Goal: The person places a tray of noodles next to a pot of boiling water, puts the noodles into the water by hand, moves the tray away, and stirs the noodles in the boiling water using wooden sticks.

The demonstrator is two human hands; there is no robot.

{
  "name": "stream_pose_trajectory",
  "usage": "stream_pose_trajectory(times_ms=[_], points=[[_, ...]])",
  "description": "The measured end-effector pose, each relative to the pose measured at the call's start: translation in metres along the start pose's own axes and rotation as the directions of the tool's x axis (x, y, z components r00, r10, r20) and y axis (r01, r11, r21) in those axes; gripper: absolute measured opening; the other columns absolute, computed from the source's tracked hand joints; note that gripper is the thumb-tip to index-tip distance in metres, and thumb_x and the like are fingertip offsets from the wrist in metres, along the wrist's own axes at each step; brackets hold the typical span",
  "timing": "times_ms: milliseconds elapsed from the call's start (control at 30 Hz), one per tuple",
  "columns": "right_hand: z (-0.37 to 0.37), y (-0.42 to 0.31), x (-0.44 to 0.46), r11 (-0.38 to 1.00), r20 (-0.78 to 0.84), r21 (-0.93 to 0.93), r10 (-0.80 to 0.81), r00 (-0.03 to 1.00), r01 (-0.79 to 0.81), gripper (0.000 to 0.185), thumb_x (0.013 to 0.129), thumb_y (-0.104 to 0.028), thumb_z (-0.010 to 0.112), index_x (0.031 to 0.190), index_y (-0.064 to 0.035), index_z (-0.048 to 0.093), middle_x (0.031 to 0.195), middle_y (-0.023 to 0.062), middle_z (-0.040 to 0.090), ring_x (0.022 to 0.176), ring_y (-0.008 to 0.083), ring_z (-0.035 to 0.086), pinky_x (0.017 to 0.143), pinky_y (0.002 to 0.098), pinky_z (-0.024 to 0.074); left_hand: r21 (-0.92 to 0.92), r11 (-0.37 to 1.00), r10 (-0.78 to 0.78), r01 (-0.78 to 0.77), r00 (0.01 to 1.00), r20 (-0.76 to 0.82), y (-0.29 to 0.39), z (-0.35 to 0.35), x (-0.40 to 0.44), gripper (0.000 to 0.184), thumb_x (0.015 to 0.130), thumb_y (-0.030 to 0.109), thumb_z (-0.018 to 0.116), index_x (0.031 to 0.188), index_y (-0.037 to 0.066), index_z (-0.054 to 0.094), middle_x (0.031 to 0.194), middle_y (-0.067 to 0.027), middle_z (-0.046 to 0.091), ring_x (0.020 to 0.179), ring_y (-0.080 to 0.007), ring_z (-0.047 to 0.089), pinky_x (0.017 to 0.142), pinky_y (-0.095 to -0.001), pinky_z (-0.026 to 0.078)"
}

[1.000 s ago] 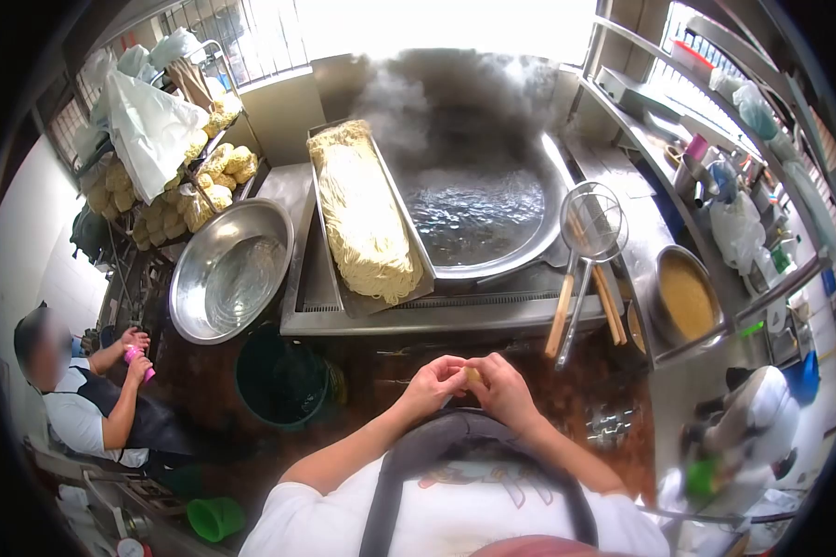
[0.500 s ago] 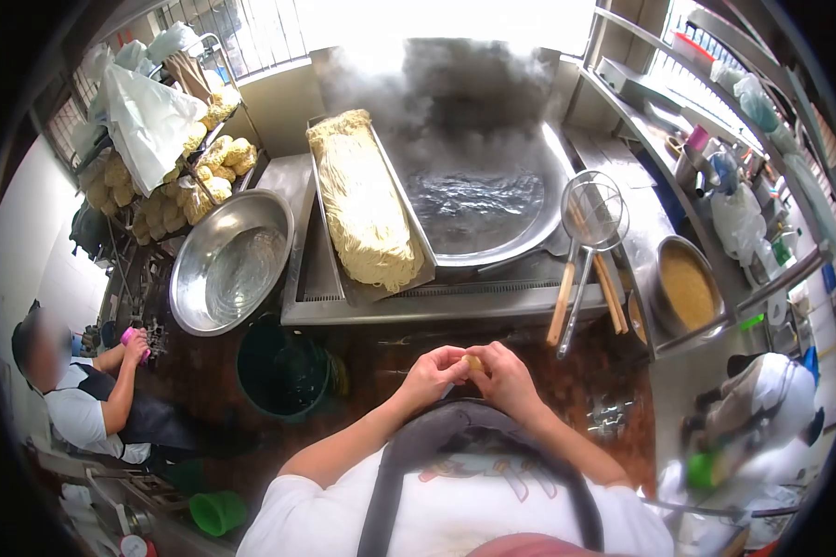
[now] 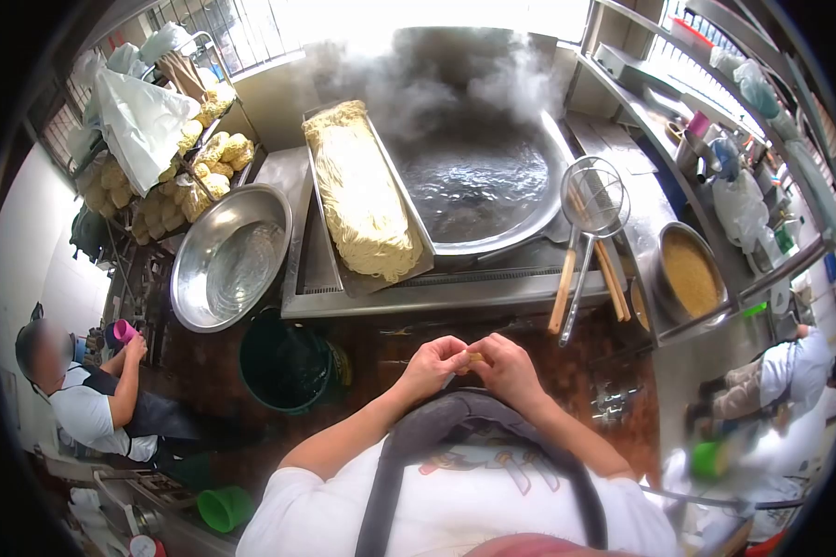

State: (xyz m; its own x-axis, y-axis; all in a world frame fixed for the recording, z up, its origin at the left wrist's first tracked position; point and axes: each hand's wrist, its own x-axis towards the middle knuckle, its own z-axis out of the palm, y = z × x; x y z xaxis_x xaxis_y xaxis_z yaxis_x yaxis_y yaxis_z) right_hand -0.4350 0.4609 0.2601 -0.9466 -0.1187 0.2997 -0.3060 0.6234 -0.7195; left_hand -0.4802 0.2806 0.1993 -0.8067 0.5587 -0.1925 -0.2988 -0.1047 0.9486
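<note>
Gripping a small yellowish piece (image 3: 474, 357) in closed fingers, the left hand (image 3: 434, 365) and right hand (image 3: 508, 369) meet before the apron (image 3: 460, 408), short of the worktop's (image 3: 464, 290) front edge. The piece is too small to identify. A slackened pinch could drop it to the floor (image 3: 381, 362). Strainer handles (image 3: 563, 288) overhang the front edge near its right corner; a passing arm could catch them. The noodle tray (image 3: 421, 234) adjoins the steaming vat (image 3: 473, 247); leaning across risks scalding. Below the left front corner, a dark bucket (image 3: 283, 343) presents a trip hazard.
</note>
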Motion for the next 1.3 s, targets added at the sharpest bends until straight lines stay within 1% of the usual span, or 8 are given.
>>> stream_pose_trajectory(times_ms=[733, 900, 967, 1000, 1033, 1133, 1167, 1300], points=[[-0.015, -0.018, 0.016, 0.998, -0.061, -0.02, -0.063, 0.996, 0.062, 0.022, 0.083, -0.011, 0.075, 0.104, -0.0039, 0.073, 0.102, 0.0122, 0.065, 0.09, 0.0323, 0.065, 0.078, 0.0396, 0.0543, -0.124, 0.992, 0.027, -0.033, 0.999, -0.046, 0.0, 0.0, 0.005, 0.017, 0.101, 0.019, 0.064, 0.104, 0.003, 0.062, 0.094, -0.0042, 0.068, 0.083, -0.0108, 0.065, 0.075, -0.0275, 0.055], [-0.11, -0.044, 0.091, 0.988, 0.025, -0.145, -0.05, 0.998, 0.054, 0.025, 0.09, -0.012, 0.068, 0.115, -0.0075, 0.073, 0.094, 0.0149, 0.073, 0.089, 0.0328, 0.071, 0.078, 0.041, 0.0558, -0.075, 0.996, 0.036, -0.038, 0.999, -0.02, 0.002, -0.006, 0.011, 0.018, 0.101, 0.02, 0.063, 0.105, 0.002, 0.06, 0.095, -0.0068, 0.07, 0.084, -0.0133, 0.067, 0.074, -0.0292, 0.056], [-0.176, -0.066, 0.124, 0.821, 0.157, -0.565, 0.009, 0.987, 0.083, 0.042, 0.094, -0.005, 0.056, 0.135, -0.0125, 0.059, 0.098, 0.0179, 0.072, 0.089, 0.0349, 0.071, 0.076, 0.0452, 0.0552, -0.035, 0.999, 0.04, -0.04, 0.999, -0.001, 0.005, -0.008, 0.011, 0.019, 0.101, 0.021, 0.063, 0.106, 0.003, 0.06, 0.097, -0.0074, 0.07, 0.086, -0.0137, 0.068, 0.075, -0.0293, 0.057], [-0.201, -0.078, 0.144, 0.69, -0.025, -0.698, 0.247, 0.969, -0.194, 0.037, 0.097, -0.006, 0.051, 0.133, -0.0105, 0.057, 0.095, 0.0186, 0.072, 0.091, 0.0351, 0.07, 0.077, 0.0478, 0.0528, -0.064, 0.997, 0.032, -0.033, 0.999, -0.016, 0.001, -0.007, 0.006, 0.018, 0.101, 0.02, 0.063, 0.105, 0.003, 0.061, 0.096, -0.0065, 0.069, 0.085, -0.0127, 0.067, 0.075, -0.0284, 0.056], [-0.231, -0.08, 0.147, 0.817, -0.243, -0.567, -0.045, 0.969, -0.104, 0.026, 0.1, -0.011, 0.049, 0.123, -0.0091, 0.061, 0.092, 0.018, 0.071, 0.088, 0.0345, 0.068, 0.078, 0.0487, 0.0507, -0.093, 0.995, 0.024, -0.027, 0.999, -0.03, -0.003, -0.006, 0.001, 0.017, 0.101, 0.02, 0.062, 0.105, 0.003, 0.061, 0.094, -0.0055, 0.068, 0.083, -0.0117, 0.066, 0.074, -0.0275, 0.056], [-0.282, -0.171, 0.161, 0.869, -0.287, -0.491, -0.222, 0.932, 0.056, 0.073, 0.097, -0.007, 0.055, 0.161, -0.0211, 0.022, 0.13, 0.0086, 0.063, 0.089, 0.0186, 0.064, 0.081, 0.0384, 0.0529, -0.104, 0.994, 0.018, -0.025, 0.998, -0.062, -0.004, -0.003, 0.001, 0.017, 0.102, 0.02, 0.062, 0.104, 0.003, 0.062, 0.093, -0.0045, 0.067, 0.082, -0.0107, 0.065, 0.073, -0.0266, 0.055], [-0.285, -0.172, 0.158, 0.828, -0.272, -0.55, -0.296, 0.916, 0.104, 0.067, 0.096, -0.01, 0.059, 0.157, -0.0193, 0.033, 0.124, 0.009, 0.066, 0.089, 0.02, 0.064, 0.082, 0.0387, 0.053, -0.095, 0.995, 0.019, -0.025, 0.997, -0.071, -0.003, -0.004, 0.001, 0.017, 0.102, 0.02, 0.061, 0.104, 0.003, 0.062, 0.093, -0.0045, 0.067, 0.082, -0.0107, 0.065, 0.073, -0.0266, 0.055], [-0.225, -0.163, 0.125, 0.779, -0.051, -0.625, 0.02, 0.999, -0.047, 0.052, 0.091, -0.019, 0.069, 0.141, -0.0135, 0.056, 0.113, 0.0132, 0.07, 0.096, 0.029, 0.066, 0.085, 0.0411, 0.0525, -0.118, 0.992, 0.04, -0.051, 0.995, -0.095, -0.008, -0.014, 0.007, 0.018, 0.102, 0.021, 0.063, 0.107, 0.004, 0.06, 0.099, -0.0063, 0.068, 0.087, -0.0136, 0.067, 0.075, -0.0292, 0.057]])
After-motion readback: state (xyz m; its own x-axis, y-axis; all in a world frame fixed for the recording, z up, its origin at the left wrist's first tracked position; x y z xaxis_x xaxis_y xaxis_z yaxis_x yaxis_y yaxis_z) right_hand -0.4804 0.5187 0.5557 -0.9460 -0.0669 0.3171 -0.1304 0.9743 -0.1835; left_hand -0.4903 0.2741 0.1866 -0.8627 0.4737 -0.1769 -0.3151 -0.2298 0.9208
